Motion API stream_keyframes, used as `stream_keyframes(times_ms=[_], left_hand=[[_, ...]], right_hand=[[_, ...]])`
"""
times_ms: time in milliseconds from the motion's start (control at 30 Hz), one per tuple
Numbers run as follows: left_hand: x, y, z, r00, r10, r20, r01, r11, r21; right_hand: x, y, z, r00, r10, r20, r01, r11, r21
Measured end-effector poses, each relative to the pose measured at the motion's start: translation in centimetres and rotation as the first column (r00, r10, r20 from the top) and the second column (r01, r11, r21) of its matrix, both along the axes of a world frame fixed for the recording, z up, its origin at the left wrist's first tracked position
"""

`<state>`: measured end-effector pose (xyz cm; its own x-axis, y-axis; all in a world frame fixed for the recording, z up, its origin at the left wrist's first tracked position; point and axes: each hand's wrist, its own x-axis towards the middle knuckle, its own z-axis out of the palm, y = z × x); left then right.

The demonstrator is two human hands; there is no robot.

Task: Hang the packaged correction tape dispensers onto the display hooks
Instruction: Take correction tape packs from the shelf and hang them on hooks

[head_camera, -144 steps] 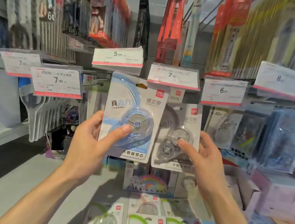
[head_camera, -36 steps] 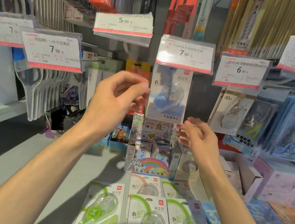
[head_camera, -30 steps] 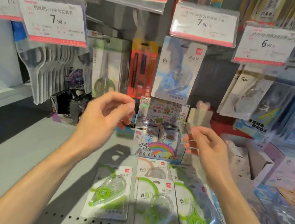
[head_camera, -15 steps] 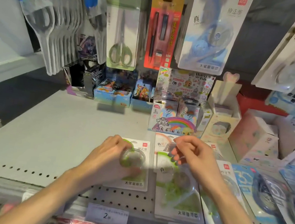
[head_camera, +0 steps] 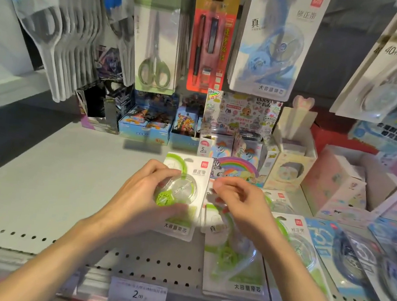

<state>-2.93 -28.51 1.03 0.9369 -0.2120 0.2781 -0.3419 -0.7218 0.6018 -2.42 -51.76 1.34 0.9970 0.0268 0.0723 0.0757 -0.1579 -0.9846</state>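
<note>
My left hand [head_camera: 140, 199] grips a green correction tape package [head_camera: 190, 181] and holds it tilted just above the grey shelf [head_camera: 46, 181]. My right hand [head_camera: 242, 205] has its fingers curled at the top edge of a second green package [head_camera: 235, 262], which lies blurred on the shelf. A third green package [head_camera: 301, 248] lies to the right, partly under my right wrist. Blue packages [head_camera: 346, 258] lie further right. Another blue correction tape package [head_camera: 273, 42] hangs from a display hook above.
Packaged scissors [head_camera: 156, 45] and a red pen pack [head_camera: 210, 41] hang left of the blue package. Small card boxes [head_camera: 145, 124] and a rainbow box [head_camera: 234, 166] stand behind my hands. Price tags [head_camera: 137, 294] line the shelf's front edge.
Both hands left the hung blue package and dropped to the shelf. My left hand took hold of a green package and raised it; my right hand reached the one beside it.
</note>
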Motion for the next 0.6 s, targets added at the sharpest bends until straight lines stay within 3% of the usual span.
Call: stream_keyframes(times_ms=[200,367,467,600], left_hand=[[0.2,-3.1,1.4,0.997,-0.008,0.072,0.015,0.995,-0.100],[0.6,-4.5,1.5,0.990,0.087,0.111,-0.042,0.933,-0.357],[1.3,-5.7,2.2,0.994,0.073,-0.077,-0.104,0.808,-0.580],[1.6,-7.2,2.7,0.944,-0.227,-0.241,-0.087,0.531,-0.843]], right_hand=[[0.3,0.7,1.3,0.986,0.166,-0.034,-0.156,0.966,0.204],[0.2,-1.1,2.6,0.998,0.070,0.001,-0.067,0.957,0.283],[0.4,-2.1,3.4,1.000,0.022,0.016,-0.026,0.943,0.332],[0.5,-3.2,4.4,0.998,0.039,0.052,-0.051,0.965,0.257]])
